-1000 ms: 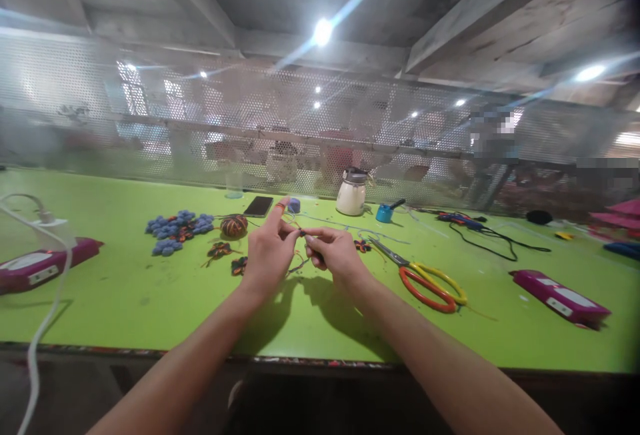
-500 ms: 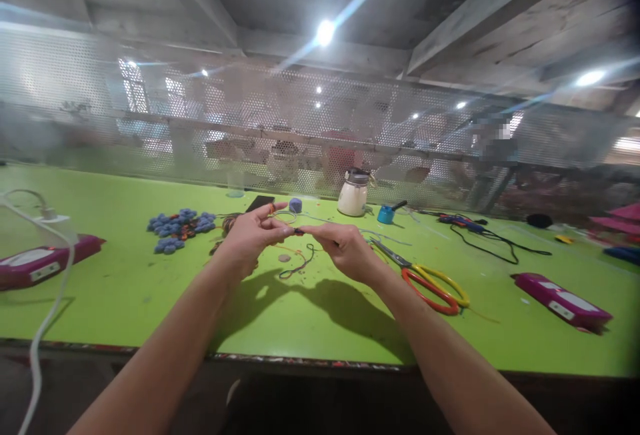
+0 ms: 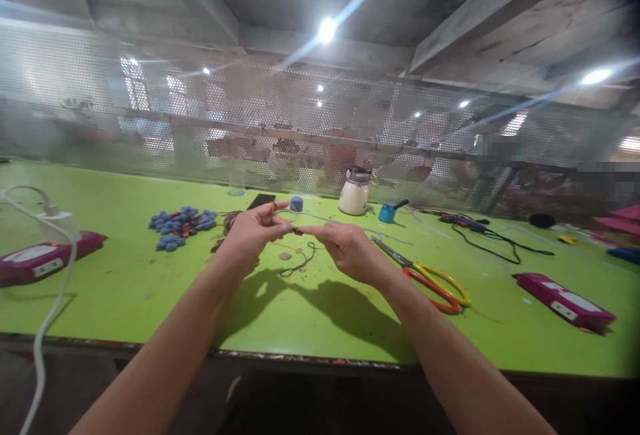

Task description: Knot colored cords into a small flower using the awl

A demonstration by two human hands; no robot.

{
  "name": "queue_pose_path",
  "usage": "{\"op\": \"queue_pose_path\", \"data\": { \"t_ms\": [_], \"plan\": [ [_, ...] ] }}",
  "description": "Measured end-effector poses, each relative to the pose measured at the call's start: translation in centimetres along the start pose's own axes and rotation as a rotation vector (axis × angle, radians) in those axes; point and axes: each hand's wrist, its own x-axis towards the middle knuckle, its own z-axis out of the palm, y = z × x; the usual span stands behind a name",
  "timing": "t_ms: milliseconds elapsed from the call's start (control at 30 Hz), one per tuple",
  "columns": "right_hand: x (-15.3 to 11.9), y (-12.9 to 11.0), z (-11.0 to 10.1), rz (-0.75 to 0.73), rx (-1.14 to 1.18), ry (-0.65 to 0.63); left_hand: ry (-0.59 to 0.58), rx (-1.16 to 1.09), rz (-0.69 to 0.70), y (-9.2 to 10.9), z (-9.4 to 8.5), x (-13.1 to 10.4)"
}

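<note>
My left hand point(image 3: 250, 232) pinches a small dark piece point(image 3: 297, 230) between thumb and finger, above the middle of the green table. Opposite it, my right hand point(image 3: 345, 245) has its fingers closed, with the extended fingertip at the same dark piece. An orange strand crosses the fingers of my left hand. Below the hands lie a dark looped thread point(image 3: 303, 266) and a small round disc point(image 3: 285, 256). Scissors point(image 3: 430, 280) with red and yellow handles rest beside my right forearm. Blue flower-like pieces point(image 3: 183, 223) are heaped left of my left hand.
Behind the hands stand a white jar point(image 3: 354, 194), a blue pot point(image 3: 387, 213) and a blue spool point(image 3: 297, 204). Purple power strips lie at the left point(image 3: 50, 260) and right point(image 3: 565, 302). A white cable point(image 3: 65, 288) hangs over the front edge. A perforated screen point(image 3: 300, 122) backs the table.
The view has shifted very slightly. Both hands stay together at the dark piece, with only a small change in the fingers of my right hand.
</note>
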Motion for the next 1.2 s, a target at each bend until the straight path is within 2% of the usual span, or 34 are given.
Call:
{"op": "queue_pose_path", "data": {
  "t_ms": [200,400,500,633,733,867,1000,1100,1200],
  "plan": [
    [0.1,0.0,0.2,0.018,0.301,0.042,0.002,-0.095,-0.034,-0.2,0.0,0.0],
    [0.1,-0.5,0.3,0.081,0.447,0.072,-0.029,-0.197,-0.064,-0.5,0.2,0.1],
    [0.1,-0.6,0.6,0.152,0.577,0.093,-0.053,-0.324,-0.136,-0.3,0.6,-0.1],
    [0.2,-0.5,1.3,0.277,0.865,0.147,-0.077,-0.499,-0.252,0.1,1.1,-0.5],
    [0.5,-0.6,1.5,0.391,1.003,0.195,-0.073,-0.557,-0.273,0.3,1.3,-0.8],
    [0.8,-0.9,1.5,0.531,1.092,0.226,-0.07,-0.586,-0.206,0.3,1.8,-1.2],
    [1.0,-0.8,1.5,0.609,1.134,0.2,-0.075,-0.46,-0.107,0.3,2.3,-1.4],
    [0.9,-0.5,1.6,0.587,1.071,0.189,-0.068,-0.35,-0.105,0.2,2.3,-1.3],
    [0.8,-0.2,1.8,0.477,0.94,0.197,-0.059,-0.311,-0.151,-0.1,2.0,-1.1]
  ]
}}
